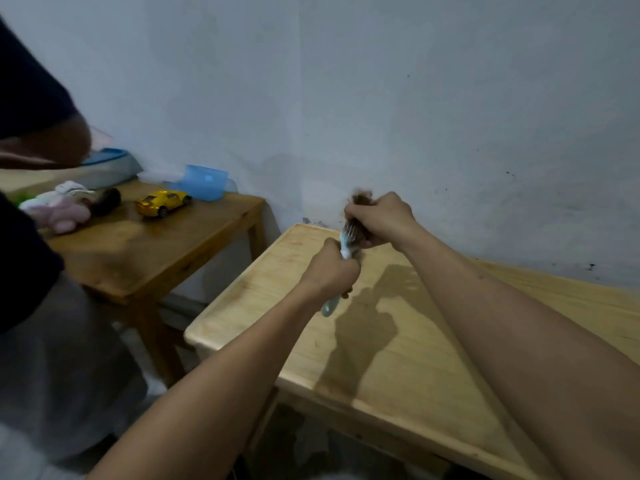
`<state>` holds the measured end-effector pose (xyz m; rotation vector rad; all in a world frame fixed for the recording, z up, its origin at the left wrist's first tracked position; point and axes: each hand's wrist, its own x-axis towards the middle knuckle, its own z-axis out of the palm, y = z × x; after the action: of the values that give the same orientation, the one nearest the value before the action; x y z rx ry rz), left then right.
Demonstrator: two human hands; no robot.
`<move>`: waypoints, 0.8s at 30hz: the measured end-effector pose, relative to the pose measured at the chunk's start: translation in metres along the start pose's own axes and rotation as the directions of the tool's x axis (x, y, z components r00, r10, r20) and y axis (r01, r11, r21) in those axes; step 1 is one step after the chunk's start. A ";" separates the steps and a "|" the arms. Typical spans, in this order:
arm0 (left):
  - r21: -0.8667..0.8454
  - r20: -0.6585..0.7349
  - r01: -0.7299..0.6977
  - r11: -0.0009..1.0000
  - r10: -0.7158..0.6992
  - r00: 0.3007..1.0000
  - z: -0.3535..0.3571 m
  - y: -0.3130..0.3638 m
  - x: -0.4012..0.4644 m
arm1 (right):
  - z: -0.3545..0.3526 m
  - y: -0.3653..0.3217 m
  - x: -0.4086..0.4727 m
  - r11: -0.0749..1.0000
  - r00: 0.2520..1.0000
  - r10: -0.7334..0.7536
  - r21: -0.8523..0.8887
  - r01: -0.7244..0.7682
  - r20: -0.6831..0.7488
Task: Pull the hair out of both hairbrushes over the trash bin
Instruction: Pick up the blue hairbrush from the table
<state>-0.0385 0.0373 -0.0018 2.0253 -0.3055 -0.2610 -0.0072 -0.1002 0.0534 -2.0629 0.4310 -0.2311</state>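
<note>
A pale blue hairbrush [346, 245] is held above the light wooden table [398, 358]. My left hand [330, 271] is closed around its handle, whose end [329, 306] sticks out below my fist. My right hand [381, 220] grips a clump of brown hair [362, 199] at the brush's bristles; a tuft pokes out above my fingers. No trash bin is in view. A dark rounded object [107, 200], possibly a second brush, lies on the darker side table; I cannot tell for sure.
A darker side table [166, 251] at the left holds a yellow toy car [162, 202], a blue plastic box [204, 181], pink and white cloths [62, 209] and a blue-lidded container [107, 164]. Another person [31, 237] stands at the far left, reaching over it.
</note>
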 end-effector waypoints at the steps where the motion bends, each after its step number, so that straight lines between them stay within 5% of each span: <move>1: -0.037 -0.040 0.010 0.999 -0.012 0.999 -0.006 -0.001 -0.011 | 0.006 -0.009 -0.010 0.999 0.999 -0.038 -0.003 0.038 0.025; 7: -0.198 -0.276 0.003 0.980 -0.058 0.959 -0.058 -0.031 -0.072 | 0.052 -0.056 -0.073 0.985 0.958 -0.172 0.046 0.166 0.230; 14: -0.076 -0.516 0.073 0.994 -0.102 0.850 -0.116 -0.098 -0.154 | 0.129 -0.078 -0.136 0.973 0.911 -0.231 0.059 0.225 0.341; 24: -0.176 -0.566 0.224 0.958 -0.285 0.773 -0.145 -0.207 -0.227 | 0.250 -0.040 -0.202 0.944 0.782 -0.210 -0.086 0.318 0.587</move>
<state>-0.1861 0.3239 -0.1092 1.9361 0.3741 0.1935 -0.1013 0.1968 -0.0356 -2.2411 -0.2253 0.2799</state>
